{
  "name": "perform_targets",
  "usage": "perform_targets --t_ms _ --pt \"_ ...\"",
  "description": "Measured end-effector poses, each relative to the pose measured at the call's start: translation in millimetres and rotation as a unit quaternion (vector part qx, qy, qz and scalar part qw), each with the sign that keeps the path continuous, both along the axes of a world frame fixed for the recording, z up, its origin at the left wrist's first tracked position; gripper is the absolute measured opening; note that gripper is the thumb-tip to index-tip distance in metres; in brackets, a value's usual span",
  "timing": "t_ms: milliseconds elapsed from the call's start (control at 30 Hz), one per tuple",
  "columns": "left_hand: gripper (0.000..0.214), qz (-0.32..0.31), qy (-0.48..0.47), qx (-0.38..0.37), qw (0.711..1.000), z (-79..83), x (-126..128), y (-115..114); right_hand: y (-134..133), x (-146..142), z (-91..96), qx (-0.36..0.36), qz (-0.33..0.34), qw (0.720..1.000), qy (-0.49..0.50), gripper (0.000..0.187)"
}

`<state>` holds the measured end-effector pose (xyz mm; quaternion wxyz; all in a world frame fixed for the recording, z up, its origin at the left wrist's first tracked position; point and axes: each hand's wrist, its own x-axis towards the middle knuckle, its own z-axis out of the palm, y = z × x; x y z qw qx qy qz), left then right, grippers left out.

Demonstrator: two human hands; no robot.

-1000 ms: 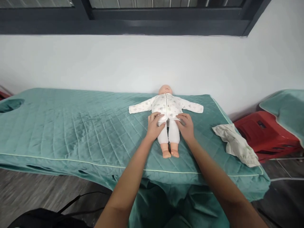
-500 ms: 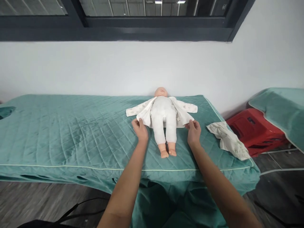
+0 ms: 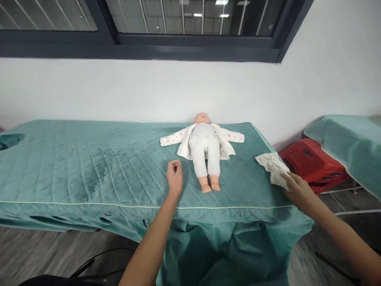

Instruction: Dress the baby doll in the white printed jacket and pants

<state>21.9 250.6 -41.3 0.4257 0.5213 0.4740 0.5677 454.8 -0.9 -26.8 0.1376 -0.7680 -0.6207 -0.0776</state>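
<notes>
A baby doll (image 3: 205, 139) in white padding lies on its back on the green quilted bed cover (image 3: 89, 167). Beneath it is a small white printed jacket (image 3: 175, 138), its sleeves spread to both sides and its front panels folded open. My left hand (image 3: 175, 176) is curled closed to the left of the doll's legs, apart from the jacket, with nothing visible in it. At the right end of the bed, my right hand (image 3: 299, 192) has its fingers closed on the near end of a crumpled white garment (image 3: 274, 167), partly hiding it.
A red plastic stool (image 3: 312, 163) stands beyond the bed's right end, next to another green-covered surface (image 3: 345, 139). Behind the bed rises a white wall (image 3: 133, 87) with a dark-framed window (image 3: 193, 49). A thin black cable (image 3: 101, 254) runs at lower left.
Both hands have let go of the jacket's front panels, which now lie on the bed. My right hand has moved right to the crumpled garment; my left has drawn back slightly toward me.
</notes>
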Motion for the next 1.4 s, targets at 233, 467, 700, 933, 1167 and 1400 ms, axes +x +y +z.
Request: perform_targets --t_ms 233,467,700,933,1167,1400 --pt "0.016 -0.110 0.086 -0.019 0.990 1.6 -2 -24 1 -10 21.1 0.021 -0.076 0.994 0.081 0.033" --pt "0.027 -0.284 0.136 0.013 0.949 74.9 13 -82 50 -123 112.7 -0.022 0.013 0.965 0.263 0.044" --pt "0.052 -0.337 0.162 0.265 0.889 176.8 18 -116 94 -215 220.8 -0.004 0.152 0.917 0.369 0.032" --pt "0.040 -0.176 0.349 0.421 0.819 230.7 -16 -127 114 -252 289.6 -0.027 0.181 0.788 0.587 0.022" --pt "0.010 -0.156 0.232 0.465 0.840 276.8 -43 -113 95 -260 321.7 -0.039 0.292 0.855 0.428 0.033" --pt "0.017 -0.183 0.069 0.296 0.935 307.5 -38 -103 84 -286 335.7 0.001 0.384 0.884 0.267 0.038"
